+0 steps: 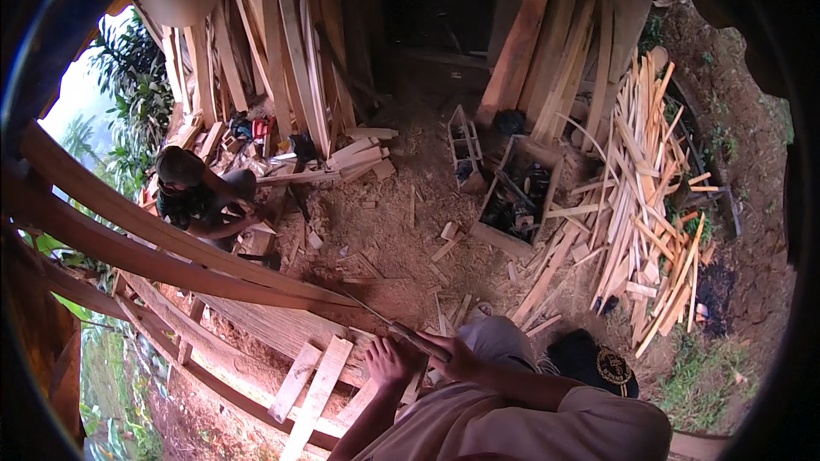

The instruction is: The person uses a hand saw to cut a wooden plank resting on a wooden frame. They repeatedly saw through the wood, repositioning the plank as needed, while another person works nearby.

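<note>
My right hand [457, 358] is closed around the brown handle of a thin-bladed hand tool [412, 337], whose exact kind I cannot make out. Its narrow blade points up and to the left, toward the end of a long wooden beam [256, 276]; whether it touches the wood is unclear. Just left of the handle, my left hand [390, 364] rests palm down with fingers spread over pale wood. Short loose boards [318, 393] lie beside that hand, across a wide plank [256, 322].
A co-worker [201, 192] in a cap sits at the left, beyond the beams. Tall planks [299, 51] lean at the back. An open wooden box [521, 188] of dark items stands right of centre, near a large heap of offcuts [636, 179]. Shavings cover the ground.
</note>
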Tool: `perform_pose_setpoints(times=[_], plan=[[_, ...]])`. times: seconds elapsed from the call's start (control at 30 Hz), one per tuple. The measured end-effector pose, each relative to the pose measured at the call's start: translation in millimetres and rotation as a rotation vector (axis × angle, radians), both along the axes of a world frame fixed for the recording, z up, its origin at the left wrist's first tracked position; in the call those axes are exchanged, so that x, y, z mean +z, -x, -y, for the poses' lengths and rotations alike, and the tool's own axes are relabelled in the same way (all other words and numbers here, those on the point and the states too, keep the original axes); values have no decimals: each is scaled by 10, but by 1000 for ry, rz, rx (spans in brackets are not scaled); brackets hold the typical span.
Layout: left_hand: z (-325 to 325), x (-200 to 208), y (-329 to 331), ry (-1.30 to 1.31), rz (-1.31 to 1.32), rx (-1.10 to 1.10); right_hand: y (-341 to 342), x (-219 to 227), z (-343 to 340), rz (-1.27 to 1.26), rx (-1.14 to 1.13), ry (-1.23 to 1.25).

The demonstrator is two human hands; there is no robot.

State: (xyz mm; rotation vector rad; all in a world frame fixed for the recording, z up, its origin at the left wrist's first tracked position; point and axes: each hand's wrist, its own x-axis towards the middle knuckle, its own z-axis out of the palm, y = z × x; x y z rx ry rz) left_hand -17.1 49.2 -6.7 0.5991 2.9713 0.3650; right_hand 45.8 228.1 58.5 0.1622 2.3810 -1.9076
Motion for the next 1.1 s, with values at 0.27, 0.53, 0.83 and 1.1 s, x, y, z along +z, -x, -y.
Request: perform_pose_setpoints(times=[0.27,0.53,0.83,1.1], plan=[[-14,-214,71,27,-13,-15,0,406,-289,-113,-103,94],[-65,84,67,-28,-29,9,-616,989,-828,176,-539,153],[-76,116,48,-30,0,22,-1289,895,-1106,159,-870,146],[130,28,61,-163,35,-30,-1655,814,-1248,256,-1119,382]])
